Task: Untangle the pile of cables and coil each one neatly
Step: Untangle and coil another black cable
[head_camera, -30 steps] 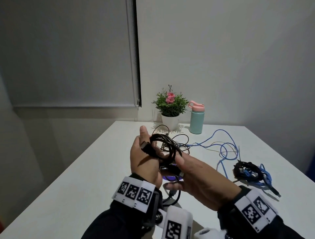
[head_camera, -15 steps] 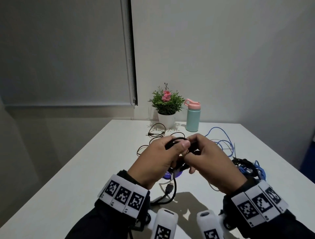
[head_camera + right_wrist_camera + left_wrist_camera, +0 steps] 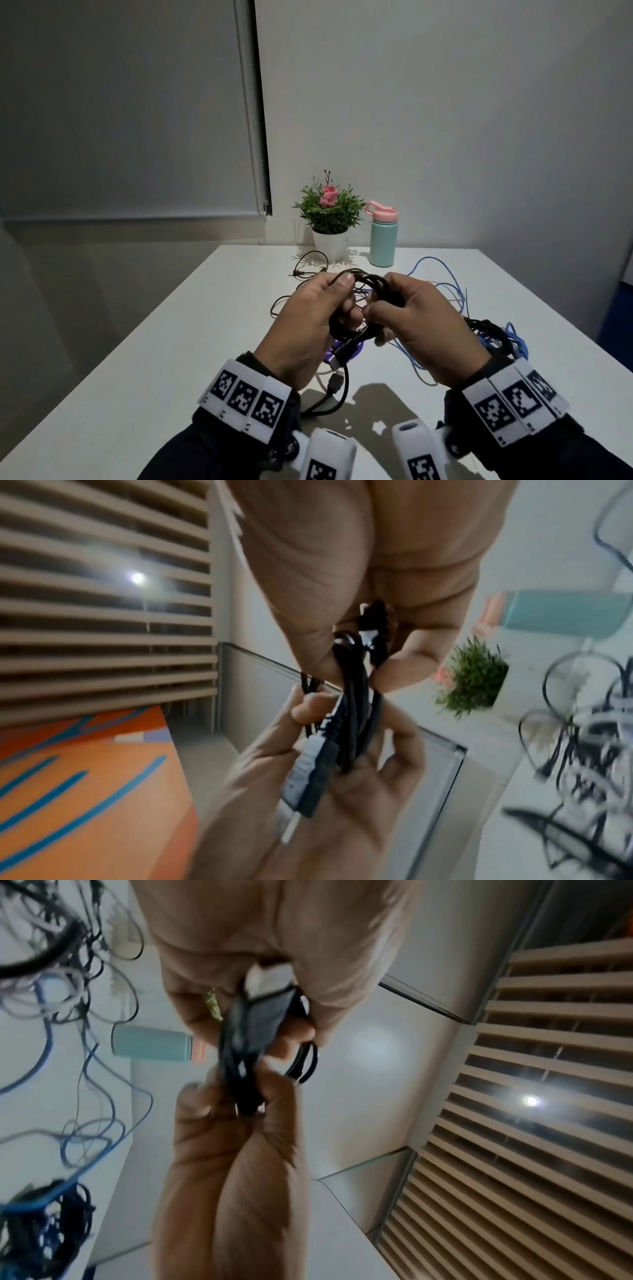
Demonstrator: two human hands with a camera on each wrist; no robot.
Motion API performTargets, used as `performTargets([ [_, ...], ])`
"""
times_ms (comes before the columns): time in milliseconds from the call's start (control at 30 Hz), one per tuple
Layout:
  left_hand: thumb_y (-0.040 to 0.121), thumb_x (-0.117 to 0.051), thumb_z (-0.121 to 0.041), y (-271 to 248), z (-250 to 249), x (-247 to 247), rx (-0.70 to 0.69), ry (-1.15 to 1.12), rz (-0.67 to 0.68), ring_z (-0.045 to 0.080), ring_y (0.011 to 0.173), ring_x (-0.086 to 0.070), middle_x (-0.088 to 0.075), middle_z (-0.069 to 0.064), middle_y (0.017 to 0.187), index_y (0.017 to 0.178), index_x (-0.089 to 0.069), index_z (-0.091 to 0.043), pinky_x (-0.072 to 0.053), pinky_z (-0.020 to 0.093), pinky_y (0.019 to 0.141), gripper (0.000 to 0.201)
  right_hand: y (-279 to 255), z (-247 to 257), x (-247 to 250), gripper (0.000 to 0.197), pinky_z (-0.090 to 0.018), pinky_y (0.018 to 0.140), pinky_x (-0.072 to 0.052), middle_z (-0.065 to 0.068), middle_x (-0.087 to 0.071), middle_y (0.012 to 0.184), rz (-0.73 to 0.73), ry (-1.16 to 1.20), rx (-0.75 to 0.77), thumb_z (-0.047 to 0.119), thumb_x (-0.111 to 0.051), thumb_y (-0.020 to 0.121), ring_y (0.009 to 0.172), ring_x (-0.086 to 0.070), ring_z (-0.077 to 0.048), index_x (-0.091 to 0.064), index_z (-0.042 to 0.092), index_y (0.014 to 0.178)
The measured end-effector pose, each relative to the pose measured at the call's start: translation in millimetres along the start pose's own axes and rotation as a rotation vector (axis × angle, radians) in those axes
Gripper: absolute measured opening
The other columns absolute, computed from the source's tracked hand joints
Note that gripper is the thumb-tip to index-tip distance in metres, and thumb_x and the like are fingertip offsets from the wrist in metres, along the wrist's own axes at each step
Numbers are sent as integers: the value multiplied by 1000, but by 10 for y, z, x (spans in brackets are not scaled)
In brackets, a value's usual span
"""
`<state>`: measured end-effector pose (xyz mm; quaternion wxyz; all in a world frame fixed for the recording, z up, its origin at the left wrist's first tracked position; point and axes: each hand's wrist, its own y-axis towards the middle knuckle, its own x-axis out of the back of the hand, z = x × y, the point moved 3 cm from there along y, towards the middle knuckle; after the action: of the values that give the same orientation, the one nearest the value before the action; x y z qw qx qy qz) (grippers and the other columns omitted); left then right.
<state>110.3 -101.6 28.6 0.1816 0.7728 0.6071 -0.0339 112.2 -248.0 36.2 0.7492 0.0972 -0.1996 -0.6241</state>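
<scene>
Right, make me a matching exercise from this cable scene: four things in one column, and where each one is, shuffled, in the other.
Things:
1. black cable coil
2. loose blue cable
3. water bottle
4. coiled bundle

Places:
A. on the table behind the right hand
B. right of the potted plant
C. gripped by both hands, left hand included
D. spread across the far table

Pairs: 1-C, 2-D, 3-B, 4-A

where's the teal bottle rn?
Head view: the teal bottle stands upright at the table's far edge, right of centre, just right of the potted plant, with blue cable loops in front.
</scene>
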Motion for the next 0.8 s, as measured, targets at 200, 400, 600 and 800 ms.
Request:
performTargets([
  [200, 80, -67, -56, -7, 78, 28, 39, 435, 116, 10, 57, -54, -55, -9, 60, 104, -66, -24, -46, 30, 66, 41, -19, 52, 106, 17, -29, 62, -43, 4, -54, 81, 96, -636, 146, 11, -65, 84, 65, -54, -11, -56, 25, 79],
  [400, 87, -56, -60, 49, 71, 98, -125, 358, -103, 11, 55, -44, -48, -7, 58, 81, -64, -27, -39, 36, 67, 34, 9, 31, 86, 76, -21, 69, -53, 10, -52, 110, -97, -422, 62, 19, -80, 76, 78, -62, -10, -35, 37, 134],
  [600, 91, -59, -45, 26, 60, 32, -73, 1, -77, 13, 58, -46, -42, -4, 59, 69, -68, -27, -52, 40, 76, 30, -19, -15, -5, 13, -46, 61, -62, -5, -67, 84, 78, -127, -121, 8, -67, 88, 63, -70, -24, -64, 11, 100],
  [800, 84, -71, -22, 17, -24, 197, 107, 1, 40, 26, 69, -67, -57, 9, 69, 103, -68, -1, -59, 44, 83, 29, -31, 77, 27, 37, -22, 72, -49, 19, -67, 87, 149, -420, 96, 7, -58, 94, 79, -62, -3, -68, 33, 118],
])
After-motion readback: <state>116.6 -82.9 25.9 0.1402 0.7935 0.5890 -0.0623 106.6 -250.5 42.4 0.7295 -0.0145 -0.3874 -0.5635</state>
